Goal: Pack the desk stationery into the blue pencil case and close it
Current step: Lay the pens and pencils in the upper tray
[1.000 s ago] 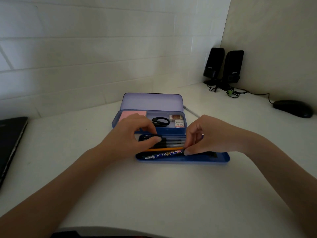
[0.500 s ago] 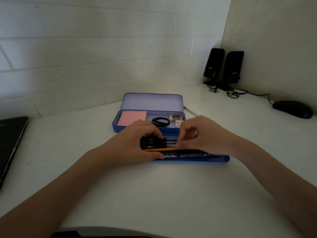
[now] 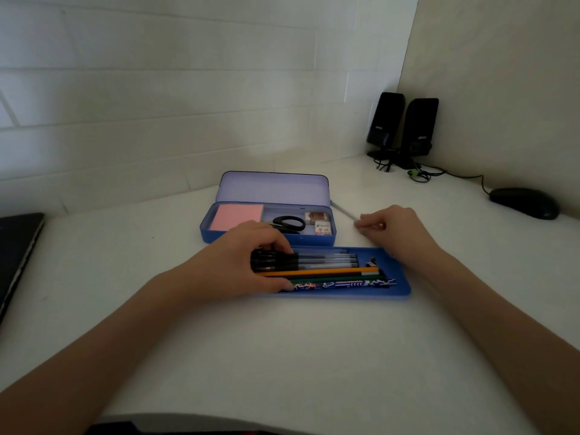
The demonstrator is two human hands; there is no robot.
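The blue pencil case [image 3: 332, 238] stands open at mid-desk with its lid [image 3: 273, 186] tilted back. Inside lie a pink note pad [image 3: 237, 216], black scissors [image 3: 288, 223] and two erasers [image 3: 318, 218]. In front of it sits the case's blue tray [image 3: 400, 288], filled with black pens [image 3: 326, 260], a yellow pencil [image 3: 329, 271] and a patterned pen [image 3: 345, 283]. My left hand [image 3: 244, 262] curls over the left ends of the pens, thumb on the near side. My right hand [image 3: 395, 230] pinches the near end of a grey pen [image 3: 343, 210] lying on the desk right of the case.
Two black speakers [image 3: 403, 127] with tangled cables stand in the back right corner. A black mouse [image 3: 524, 202] lies at the right wall. A dark laptop [image 3: 15, 249] sits at the left edge. White desk surface stretches in front of the tray.
My right hand has left the tray and moved back and right to the grey pen beside the case. My left hand stays on the pens' left ends.
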